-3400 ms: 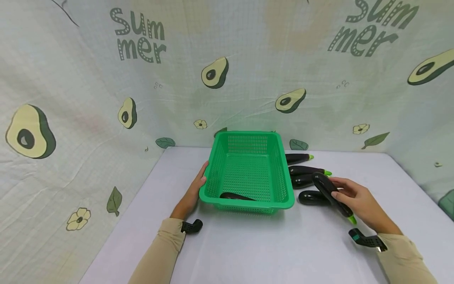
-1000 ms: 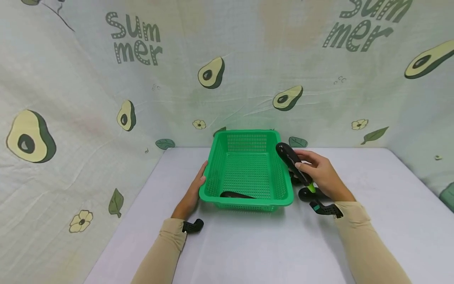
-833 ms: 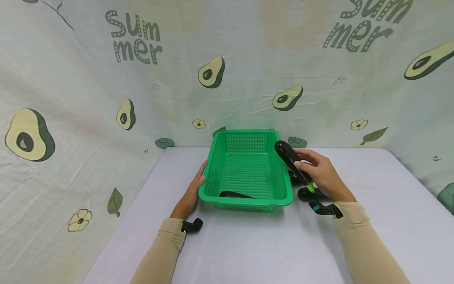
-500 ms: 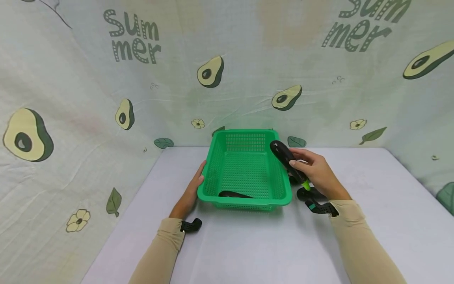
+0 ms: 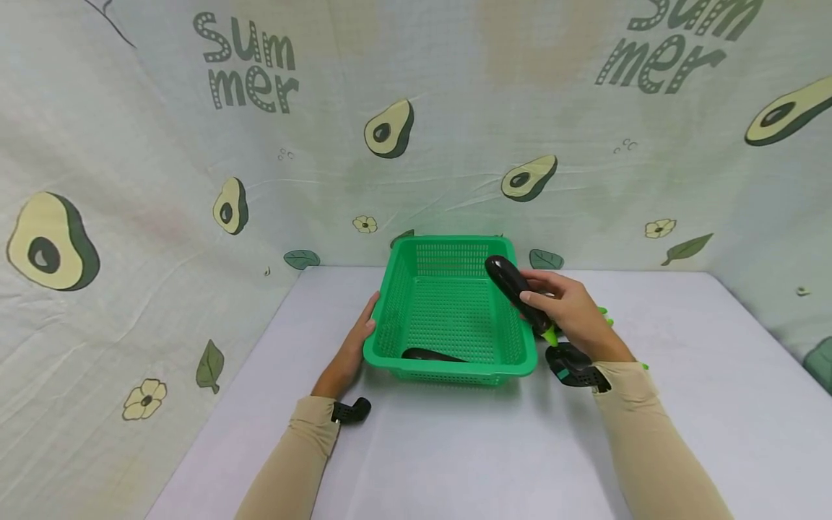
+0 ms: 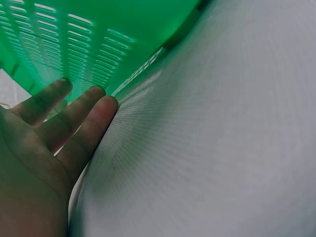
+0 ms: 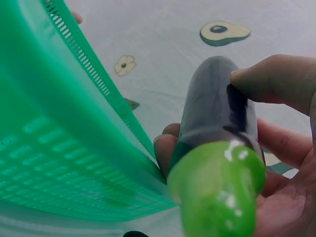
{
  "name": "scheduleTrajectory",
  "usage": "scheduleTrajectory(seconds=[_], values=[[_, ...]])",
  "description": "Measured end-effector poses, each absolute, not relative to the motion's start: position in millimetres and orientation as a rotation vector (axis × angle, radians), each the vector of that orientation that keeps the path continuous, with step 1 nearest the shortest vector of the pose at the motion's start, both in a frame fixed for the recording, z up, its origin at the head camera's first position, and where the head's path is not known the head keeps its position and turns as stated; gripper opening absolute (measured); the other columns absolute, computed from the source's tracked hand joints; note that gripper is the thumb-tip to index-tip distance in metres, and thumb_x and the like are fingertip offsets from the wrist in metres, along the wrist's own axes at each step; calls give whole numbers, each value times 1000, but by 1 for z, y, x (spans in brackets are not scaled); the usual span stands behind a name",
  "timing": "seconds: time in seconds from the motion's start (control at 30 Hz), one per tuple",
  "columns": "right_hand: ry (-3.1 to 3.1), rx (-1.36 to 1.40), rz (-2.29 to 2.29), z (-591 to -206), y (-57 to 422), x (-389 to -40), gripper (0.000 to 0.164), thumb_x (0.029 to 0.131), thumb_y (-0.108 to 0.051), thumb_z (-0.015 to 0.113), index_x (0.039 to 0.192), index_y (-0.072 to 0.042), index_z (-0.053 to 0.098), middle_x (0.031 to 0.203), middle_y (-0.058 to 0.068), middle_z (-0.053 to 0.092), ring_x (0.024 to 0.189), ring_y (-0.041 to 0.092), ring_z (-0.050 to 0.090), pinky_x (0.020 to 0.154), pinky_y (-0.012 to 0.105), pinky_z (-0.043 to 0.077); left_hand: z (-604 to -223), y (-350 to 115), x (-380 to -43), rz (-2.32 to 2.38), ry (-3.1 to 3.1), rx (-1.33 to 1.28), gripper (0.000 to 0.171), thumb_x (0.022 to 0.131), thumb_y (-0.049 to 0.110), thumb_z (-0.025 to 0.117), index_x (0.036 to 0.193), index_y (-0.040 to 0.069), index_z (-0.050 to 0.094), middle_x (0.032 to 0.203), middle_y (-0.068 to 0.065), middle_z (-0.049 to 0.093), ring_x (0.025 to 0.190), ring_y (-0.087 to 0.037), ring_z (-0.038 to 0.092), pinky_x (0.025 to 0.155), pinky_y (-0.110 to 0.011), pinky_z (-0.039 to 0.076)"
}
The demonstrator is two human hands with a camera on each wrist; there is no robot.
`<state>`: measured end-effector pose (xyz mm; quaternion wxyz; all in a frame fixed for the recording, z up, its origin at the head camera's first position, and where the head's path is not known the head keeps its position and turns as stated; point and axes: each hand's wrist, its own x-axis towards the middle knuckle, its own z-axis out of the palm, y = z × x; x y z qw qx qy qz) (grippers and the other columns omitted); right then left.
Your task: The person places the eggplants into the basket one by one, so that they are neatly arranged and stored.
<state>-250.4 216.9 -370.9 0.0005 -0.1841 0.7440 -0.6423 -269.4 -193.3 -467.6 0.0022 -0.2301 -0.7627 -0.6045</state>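
Observation:
In the head view, my right hand (image 5: 572, 312) pinches a dark eggplant (image 5: 505, 280) with a green stem end, tilted above the right rim of a green plastic basket (image 5: 448, 367). The right wrist view has the eggplant's green cap (image 7: 217, 182) close up, thumb on one side and fingers on the other. My left hand (image 5: 347, 354) rests against the basket's left side; in the left wrist view its extended fingers (image 6: 84, 126) touch the slotted wall (image 6: 148, 24). One eggplant (image 5: 430, 355) lies inside the basket near the front wall, partly hidden by it.
To the basket's right, more eggplants lie on the white table (image 5: 448, 462), mostly covered by my right hand and wrist; green stem ends (image 5: 609, 321) stick out. A printed cloth (image 5: 455, 144) with avocados hangs behind and at the sides. Each wrist wears a black camera band (image 5: 351, 411).
My right hand has carried the eggplant leftward from the group on the table to over the basket's right rim. The left hand and basket have stayed in place.

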Motion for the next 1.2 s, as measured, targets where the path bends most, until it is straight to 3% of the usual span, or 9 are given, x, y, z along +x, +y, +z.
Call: scheduleTrajectory(seconds=[0.13, 0.3, 0.43, 0.6, 0.73, 1.07, 1.2], values=[[2348, -557, -1990, -369, 214, -252, 55, 99, -22, 66, 147, -1, 48, 132, 26, 55, 96, 38, 68, 76, 37, 59, -468, -193, -269, -1895, -2397, -721, 57, 108, 39, 24, 163, 30, 10, 166, 9, 8, 151, -16, 3, 118, -57, 2], [2367, -522, -1935, -366, 212, -254, 54, 98, -22, 68, 144, 1, 50, 128, 27, 57, 90, 31, 70, 74, 35, 59, -467, -192, -268, -1901, -2417, -714, 55, 109, 34, 21, 163, 31, 8, 167, 7, 5, 151, -16, 1, 118, -55, 2], [2379, -481, -1876, -361, 211, -257, 54, 97, -23, 70, 142, 0, 51, 124, 27, 58, 83, 25, 70, 73, 35, 59, -456, -190, -262, -1903, -2423, -734, 56, 109, 29, 22, 163, 22, 6, 168, 1, 4, 152, -20, 0, 118, -55, 1], [2510, -441, -1706, -352, 207, -261, 56, 94, -32, 72, 140, -6, 54, 124, 22, 62, 94, 26, 67, 76, 32, 57, -437, -186, -250, -1905, -2431, -747, 58, 109, 26, 24, 163, 16, 7, 168, -3, 5, 152, -24, 1, 118, -57, 3], [2581, -447, -1574, -347, 203, -265, 58, 93, -37, 73, 141, -10, 54, 126, 19, 63, 102, 27, 63, 78, 32, 55, -439, -186, -250, -1928, -2404, -739, 58, 108, 25, 25, 163, 16, 8, 168, -4, 5, 152, -25, 1, 118, -59, 2], [2487, -491, -1557, -343, 194, -275, 58, 94, -27, 72, 144, -7, 50, 128, 23, 60, 94, 28, 64, 66, 36, 55, -467, -194, -271, -1919, -2386, -727, 56, 109, 35, 24, 163, 30, 9, 167, 6, 7, 151, -17, 3, 119, -55, 3], [2464, -498, -1550, -345, 191, -278, 58, 95, -26, 71, 145, -8, 50, 131, 22, 57, 98, 27, 64, 68, 36, 56, -468, -193, -270, -1909, -2380, -716, 57, 108, 40, 26, 162, 33, 11, 166, 9, 9, 151, -16, 5, 118, -55, 4]])
